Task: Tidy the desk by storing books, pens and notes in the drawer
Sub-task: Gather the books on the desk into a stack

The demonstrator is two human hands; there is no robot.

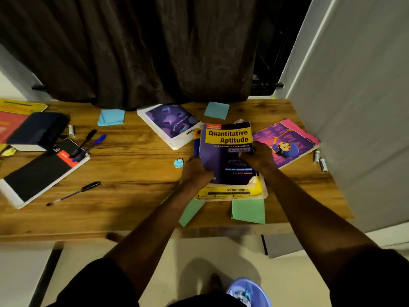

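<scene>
The left hand (194,172) and right hand (259,158) each grip one purple book (228,151) atop one yellow book (230,192). Three pens (75,192) (87,138) (97,140) lie left of the left hand; two green notes (191,212) (249,210) lie beneath the forearms.

I have both bare forearms stretched forward across the near edge of the desk (132,169), drawing together over its right half. My left hand (194,171) grips the left edge of the purple book (228,138), fingers curled round it, back of the hand up. My right hand (257,158) holds the book's right edge, fingers lying over the cover. Both wrists run nearly straight from the forearms.
</scene>
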